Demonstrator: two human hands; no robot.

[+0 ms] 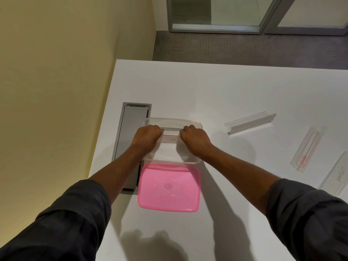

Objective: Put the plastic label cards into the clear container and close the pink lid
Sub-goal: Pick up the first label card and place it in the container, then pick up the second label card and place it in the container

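A clear rectangular container (195, 123) stands open on the white table. Over it, my left hand (147, 137) and my right hand (194, 139) each grip one end of a clear label card marked "DOG" (170, 139), held level just inside the rim. The pink lid (168, 187) lies flat on the table right in front of the container, touching its near edge. Three more clear label cards lie to the right: one (250, 123) nearest the container, one with red print (307, 148), and one with dark lettering (337, 174) at the frame edge.
A grey metal cable hatch (128, 142) is set into the table (226, 87) left of the container, partly under my left forearm. The table's left edge runs along a yellow wall (66, 72). Beyond the far edge are dark carpet and a glass door frame.
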